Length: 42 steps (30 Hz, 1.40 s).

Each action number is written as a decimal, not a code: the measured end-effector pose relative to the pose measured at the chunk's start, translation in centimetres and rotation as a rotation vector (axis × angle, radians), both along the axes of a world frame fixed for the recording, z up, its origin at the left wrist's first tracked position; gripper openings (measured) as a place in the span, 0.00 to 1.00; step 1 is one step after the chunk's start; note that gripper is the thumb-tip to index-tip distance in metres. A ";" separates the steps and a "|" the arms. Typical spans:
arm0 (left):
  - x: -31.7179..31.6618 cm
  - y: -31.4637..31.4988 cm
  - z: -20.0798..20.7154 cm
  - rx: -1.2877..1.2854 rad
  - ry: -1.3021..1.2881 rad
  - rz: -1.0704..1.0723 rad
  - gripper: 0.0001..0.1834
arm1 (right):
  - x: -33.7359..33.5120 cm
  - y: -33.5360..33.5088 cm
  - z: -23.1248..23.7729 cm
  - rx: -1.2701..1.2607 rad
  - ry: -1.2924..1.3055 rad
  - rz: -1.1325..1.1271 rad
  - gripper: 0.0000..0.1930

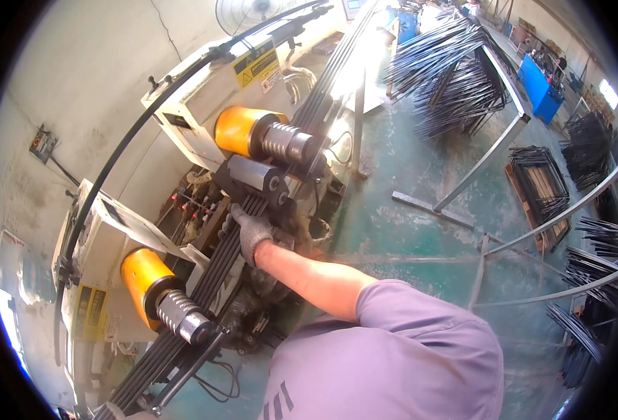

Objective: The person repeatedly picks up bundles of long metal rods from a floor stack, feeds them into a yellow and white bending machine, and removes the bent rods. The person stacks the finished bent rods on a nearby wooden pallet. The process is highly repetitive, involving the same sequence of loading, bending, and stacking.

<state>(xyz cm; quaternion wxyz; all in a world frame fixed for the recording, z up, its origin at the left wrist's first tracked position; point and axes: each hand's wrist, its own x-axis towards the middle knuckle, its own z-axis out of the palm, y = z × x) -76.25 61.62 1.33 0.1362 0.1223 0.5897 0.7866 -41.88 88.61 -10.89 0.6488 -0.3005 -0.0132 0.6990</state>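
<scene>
Rods [221,269] run in a bundle along the machine [190,98], past two orange cylinders [235,131]. The gloved right hand [253,232] lies at the rods near a grey block [249,173], the left hand [125,413] at the lower edge; whether either grip pinches them, I cannot tell.

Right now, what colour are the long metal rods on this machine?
The rods look dark grey, head view best.

rollers [183,316] obstruct — rods [219,266] between reachable
</scene>
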 end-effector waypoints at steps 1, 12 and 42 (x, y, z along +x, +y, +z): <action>0.4 0.4 1.6 0.003 0.030 0.003 0.21 | 0.1 0.2 0.0 -0.010 -0.004 0.003 0.13; 3.5 4.9 13.0 -0.053 0.292 -0.083 0.22 | 0.1 -0.3 0.0 0.016 -0.048 -0.007 0.15; 10.3 14.0 19.7 -0.422 0.996 -0.356 0.24 | -0.3 -0.3 0.1 0.075 -0.024 -0.006 0.11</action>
